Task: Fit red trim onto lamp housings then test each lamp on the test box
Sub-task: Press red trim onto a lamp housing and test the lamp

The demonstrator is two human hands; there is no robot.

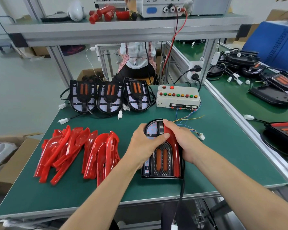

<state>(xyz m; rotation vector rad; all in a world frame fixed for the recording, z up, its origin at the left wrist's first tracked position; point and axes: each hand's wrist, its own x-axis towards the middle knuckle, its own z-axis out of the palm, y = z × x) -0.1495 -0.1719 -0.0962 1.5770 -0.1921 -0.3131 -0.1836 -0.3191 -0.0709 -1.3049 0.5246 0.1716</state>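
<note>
A black lamp housing (162, 161) with two orange bars lies on the green table in front of me. A red trim (174, 143) runs along its right side. My left hand (144, 143) lies over the housing's left half, thumb pressing near the trim's upper end. My right hand (184, 141) grips the housing's right edge, fingers curled over the trim. Three bare housings (109, 97) stand in a row at the back. The white test box (177, 97) with coloured buttons sits back right; its loose wires end in a white plug (201, 136).
A pile of red trims (76, 151) lies at my left on the green table (106, 188). An aluminium frame and shelf stand behind, carrying a power supply (163, 7). More lamps (273, 83) rest on the right bench. A person sits beyond the table. A cardboard box (8, 156) is at the left.
</note>
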